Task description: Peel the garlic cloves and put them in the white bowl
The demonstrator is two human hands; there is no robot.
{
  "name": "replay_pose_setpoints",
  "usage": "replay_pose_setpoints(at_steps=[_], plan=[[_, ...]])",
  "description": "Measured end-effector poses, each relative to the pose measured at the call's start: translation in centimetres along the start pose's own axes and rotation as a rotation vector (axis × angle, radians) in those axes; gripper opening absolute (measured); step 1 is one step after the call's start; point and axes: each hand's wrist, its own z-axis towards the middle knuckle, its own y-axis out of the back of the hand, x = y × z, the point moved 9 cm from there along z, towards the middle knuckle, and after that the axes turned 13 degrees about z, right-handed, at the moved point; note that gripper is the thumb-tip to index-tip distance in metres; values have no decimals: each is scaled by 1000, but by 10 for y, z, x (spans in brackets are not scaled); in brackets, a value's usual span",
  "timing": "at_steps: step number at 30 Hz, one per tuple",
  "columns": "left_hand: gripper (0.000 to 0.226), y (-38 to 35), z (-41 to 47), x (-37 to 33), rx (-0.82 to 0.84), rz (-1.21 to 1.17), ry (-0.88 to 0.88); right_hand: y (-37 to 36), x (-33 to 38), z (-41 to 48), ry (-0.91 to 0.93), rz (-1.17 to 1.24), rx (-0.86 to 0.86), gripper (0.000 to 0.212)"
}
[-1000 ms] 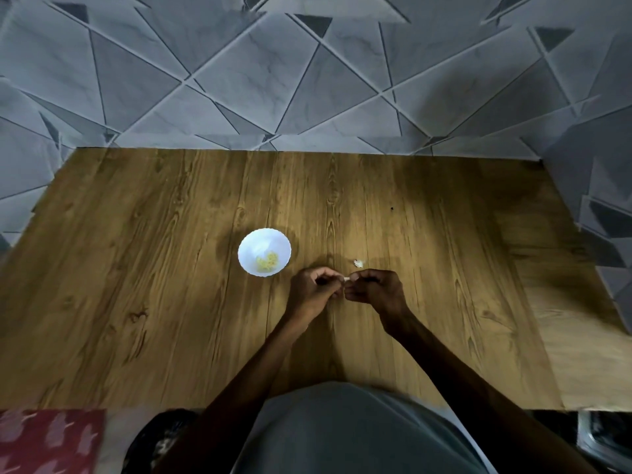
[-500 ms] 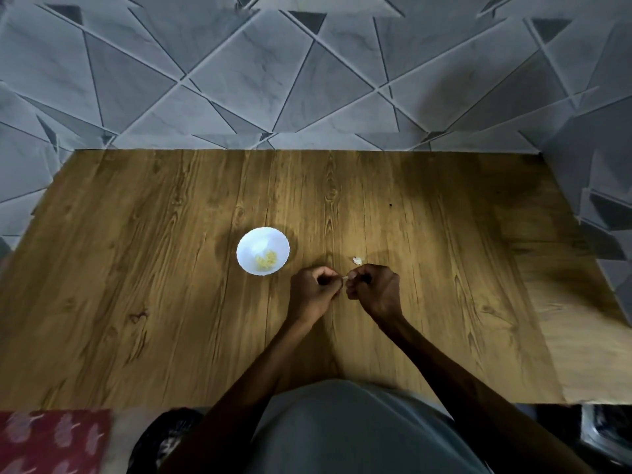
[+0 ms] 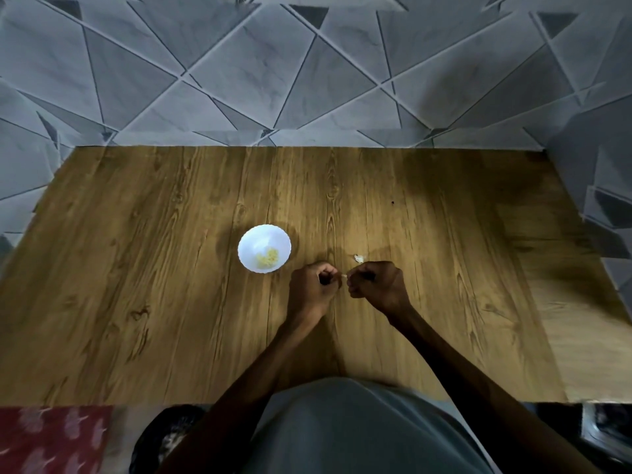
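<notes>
A small white bowl (image 3: 251,239) stands on the wooden table and holds a few yellowish peeled garlic cloves (image 3: 267,258). Just right of the bowl, my left hand (image 3: 313,289) and my right hand (image 3: 374,285) are curled close together above the table. Both pinch a small pale garlic clove (image 3: 343,276), of which only a sliver shows between the fingertips. A pale scrap of garlic or its skin (image 3: 358,257) lies on the table just beyond my right hand.
The wooden table (image 3: 171,302) reaches back to a grey tiled wall (image 3: 307,80) and a wall at the right. A red patterned cloth (image 3: 51,439) and a dark round object (image 3: 164,439) lie below the table's near edge.
My two hands have stayed together near the bowl, with only small shifts of the fingers on the clove. The bowl has not moved.
</notes>
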Motion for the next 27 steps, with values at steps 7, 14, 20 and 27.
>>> replay_pose_setpoints(at_steps=[7, 14, 20, 27], plan=[[8, 6, -7, -15, -36, 53, -122, -2, -2, 1, -32, -55, 16, 13], [7, 6, -8, -18, -40, 114, -161, -6, -8, 1, -90, -61, 35, 10], [4, 4, -9, -11, -37, 101, -86, -12, -13, 3, -87, -104, 63, 18], [8, -4, -7, 4, 5, -15, 1, -17, -12, 3, -62, -171, 63, 24]])
